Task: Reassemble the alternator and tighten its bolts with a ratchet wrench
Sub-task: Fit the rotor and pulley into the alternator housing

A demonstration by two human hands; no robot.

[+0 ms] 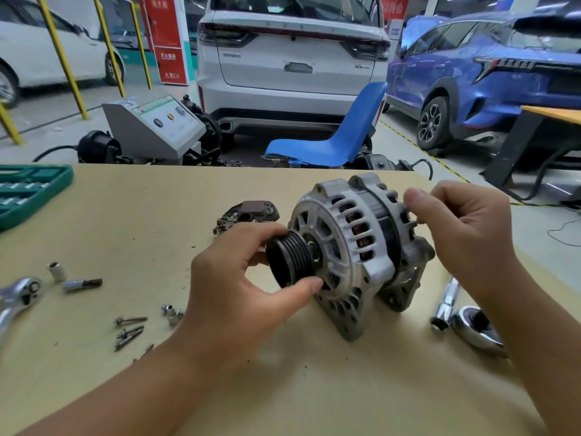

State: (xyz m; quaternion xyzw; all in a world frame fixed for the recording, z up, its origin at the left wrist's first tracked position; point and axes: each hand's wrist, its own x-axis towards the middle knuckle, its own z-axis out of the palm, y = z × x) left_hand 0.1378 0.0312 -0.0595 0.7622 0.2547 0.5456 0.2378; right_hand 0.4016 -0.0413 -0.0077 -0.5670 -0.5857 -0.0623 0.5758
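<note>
The grey alternator [361, 247] stands on its edge at the middle of the tan table [132, 215], with its black ribbed pulley [290, 261] facing left. My left hand [239, 278] is closed around the pulley, thumb below and fingers behind. My right hand [465, 228] pinches the rear housing at the alternator's upper right. Several long bolts [129, 330] lie loose at the lower left. One ratchet wrench [471, 325] with a socket [443, 313] lies to the right of the alternator. Another ratchet [17, 297] lies at the left edge.
A dark rectifier plate [248, 215] lies behind my left hand. Two loose sockets [72, 278] and a small fitting [172, 311] sit at the left. A green socket case [28, 191] is at the far left. A blue chair [333, 136], a grey console and parked cars stand beyond the table.
</note>
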